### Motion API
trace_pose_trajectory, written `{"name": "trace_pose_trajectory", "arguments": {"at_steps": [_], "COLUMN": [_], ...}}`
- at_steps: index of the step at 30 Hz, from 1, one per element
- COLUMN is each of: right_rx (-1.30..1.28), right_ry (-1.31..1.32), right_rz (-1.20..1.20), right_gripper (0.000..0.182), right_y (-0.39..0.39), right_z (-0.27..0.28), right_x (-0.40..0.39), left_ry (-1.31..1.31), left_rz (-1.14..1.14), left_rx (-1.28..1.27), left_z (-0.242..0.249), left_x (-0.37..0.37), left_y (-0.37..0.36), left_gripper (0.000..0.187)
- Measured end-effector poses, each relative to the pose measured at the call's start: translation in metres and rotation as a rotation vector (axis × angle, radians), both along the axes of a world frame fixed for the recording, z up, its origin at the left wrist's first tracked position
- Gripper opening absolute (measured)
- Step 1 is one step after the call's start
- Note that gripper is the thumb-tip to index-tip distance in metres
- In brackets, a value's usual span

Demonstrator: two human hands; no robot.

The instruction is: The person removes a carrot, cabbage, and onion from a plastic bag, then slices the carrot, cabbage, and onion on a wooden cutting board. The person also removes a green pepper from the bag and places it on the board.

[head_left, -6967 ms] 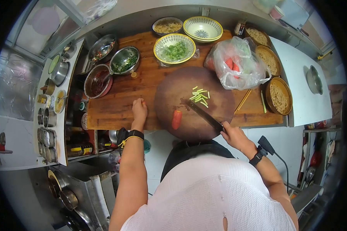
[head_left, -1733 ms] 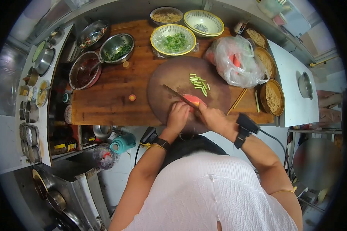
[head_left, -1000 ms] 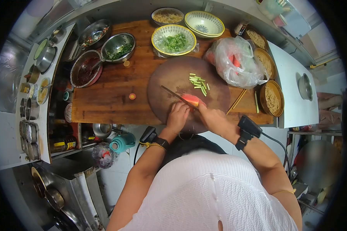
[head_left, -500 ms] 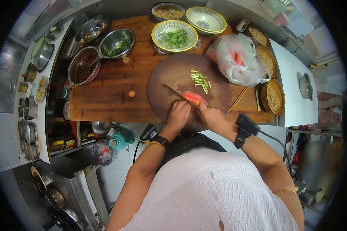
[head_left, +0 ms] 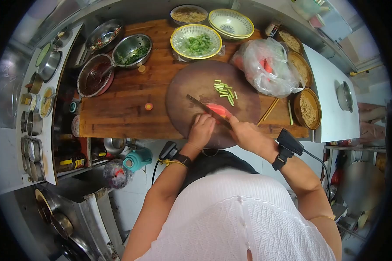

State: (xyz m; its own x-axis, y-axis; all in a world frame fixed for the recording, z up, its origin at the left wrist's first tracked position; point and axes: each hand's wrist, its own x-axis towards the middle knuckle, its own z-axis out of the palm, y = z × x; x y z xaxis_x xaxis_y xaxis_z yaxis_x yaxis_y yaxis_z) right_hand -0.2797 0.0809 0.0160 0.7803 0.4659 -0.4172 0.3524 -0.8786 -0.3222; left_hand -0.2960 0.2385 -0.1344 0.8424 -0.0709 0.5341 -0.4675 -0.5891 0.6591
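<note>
bright even light | soft shadows | fisheye edges, dark corners

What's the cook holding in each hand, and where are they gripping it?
The right hand grips a knife by its handle, blade across the red carrot piece. The left hand presses its fingertips on the carrot's near end, steadying it on the round cutting board.

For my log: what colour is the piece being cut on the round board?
Red-orange; the carrot piece shows best in the head view, beside the knife.
</note>
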Motion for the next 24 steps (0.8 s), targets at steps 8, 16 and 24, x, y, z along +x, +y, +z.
{"name": "trace_pose_trajectory", "arguments": {"at_steps": [8, 16, 24], "right_rx": [-0.058, 0.051, 0.077], "right_ry": [-0.006, -0.086, -0.099], "right_rz": [0.032, 0.014, 0.019], "right_gripper": [0.014, 0.014, 0.013], "right_y": [0.003, 0.001, -0.001], "right_z": [-0.001, -0.063, -0.017], "right_x": [0.004, 0.003, -0.001], "left_ry": [-0.007, 0.002, 0.005], "left_rz": [-0.002, -0.001, 0.016], "left_rx": [0.001, -0.020, 0.014], "left_z": [0.000, 0.001, -0.003], "left_x": [0.001, 0.002, 0.000], "left_y": [-0.001, 0.000, -0.005], "left_gripper": [0.014, 0.013, 0.012]}}
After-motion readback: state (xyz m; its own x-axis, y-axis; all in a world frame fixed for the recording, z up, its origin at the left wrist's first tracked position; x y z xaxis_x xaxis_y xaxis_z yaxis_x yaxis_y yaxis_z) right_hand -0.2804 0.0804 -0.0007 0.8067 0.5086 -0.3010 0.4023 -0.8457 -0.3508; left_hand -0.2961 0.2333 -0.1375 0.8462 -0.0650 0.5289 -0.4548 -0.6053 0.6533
